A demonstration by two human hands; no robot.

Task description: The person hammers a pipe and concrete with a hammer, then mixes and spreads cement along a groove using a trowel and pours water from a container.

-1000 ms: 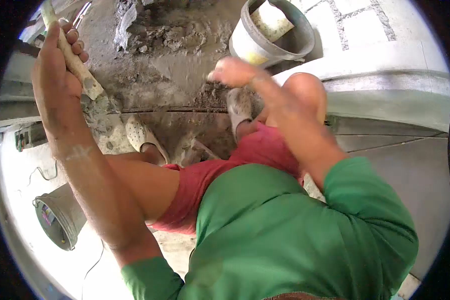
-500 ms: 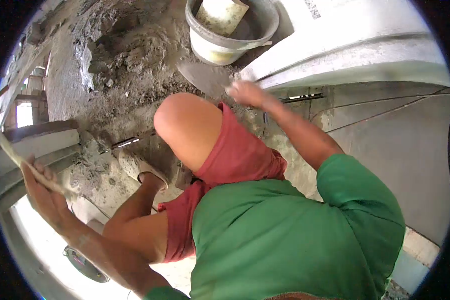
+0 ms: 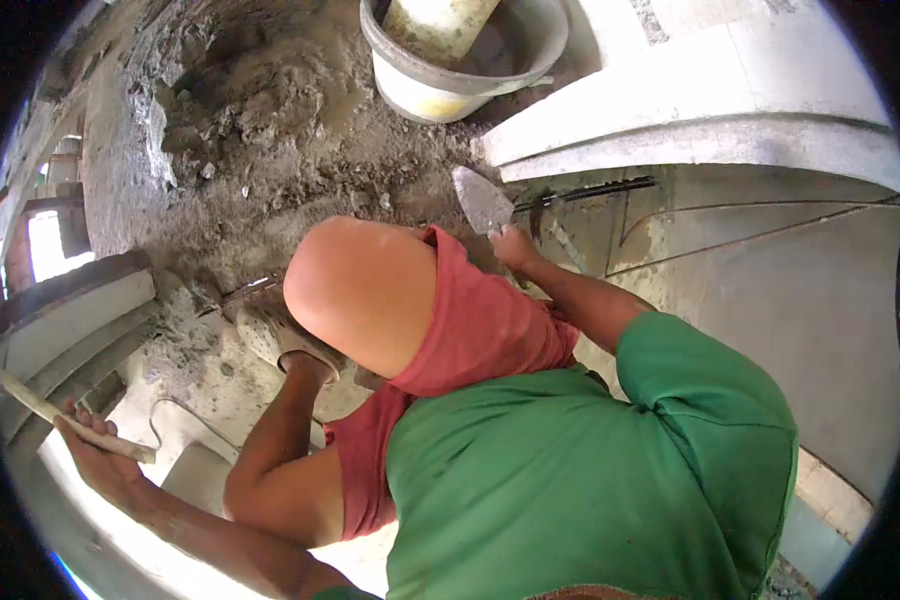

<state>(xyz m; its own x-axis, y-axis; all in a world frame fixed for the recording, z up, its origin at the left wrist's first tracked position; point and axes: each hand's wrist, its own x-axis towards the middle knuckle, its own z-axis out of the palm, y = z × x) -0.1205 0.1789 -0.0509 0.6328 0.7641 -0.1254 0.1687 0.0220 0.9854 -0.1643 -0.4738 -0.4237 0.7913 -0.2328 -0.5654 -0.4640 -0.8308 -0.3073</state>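
Note:
A pale, narrow board [image 3: 55,415] lies across my left hand [image 3: 100,445] at the lower left, seen nearly edge-on, with my fingers wrapped round its underside. My right hand [image 3: 513,248] is closed on a pointed trowel [image 3: 482,203], whose grey blade points up and left beside the end of the white ledge. The trowel's handle is hidden in my fist. Wet grey mortar [image 3: 280,120] is spread over the ground ahead of my bent knee.
A large bucket [image 3: 425,100] with a pale, stained piece [image 3: 435,25] in it stands at the top centre. A white curved ledge [image 3: 690,110] runs along the upper right. At the left is a stepped ledge [image 3: 80,310]. My clog [image 3: 260,335] rests on the ground.
The view has shifted and my knee has come forward. My left hand with the board has moved down and left. My right hand has moved lower, and the trowel blade now shows clearly.

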